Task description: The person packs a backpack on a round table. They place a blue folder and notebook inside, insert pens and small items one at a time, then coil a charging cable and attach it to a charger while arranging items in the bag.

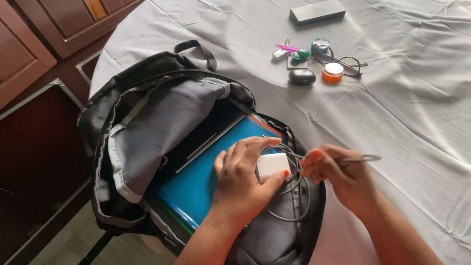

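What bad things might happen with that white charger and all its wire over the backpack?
1. The grey cable hangs in loose loops around the white charger block in the left hand; it may tangle or catch on the backpack opening.
2. The right hand pinches the cable end; a hard tug might strain it.
3. The block could knock the blue flat case beneath it.

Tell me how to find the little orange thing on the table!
Start at the round table under the grey cloth, then look past the open black backpack to the small cluster of things near the far side. The orange tub sits at the cluster's near edge, between a dark oval case and the black-framed glasses. It is the only orange item there, round with a pale lid.
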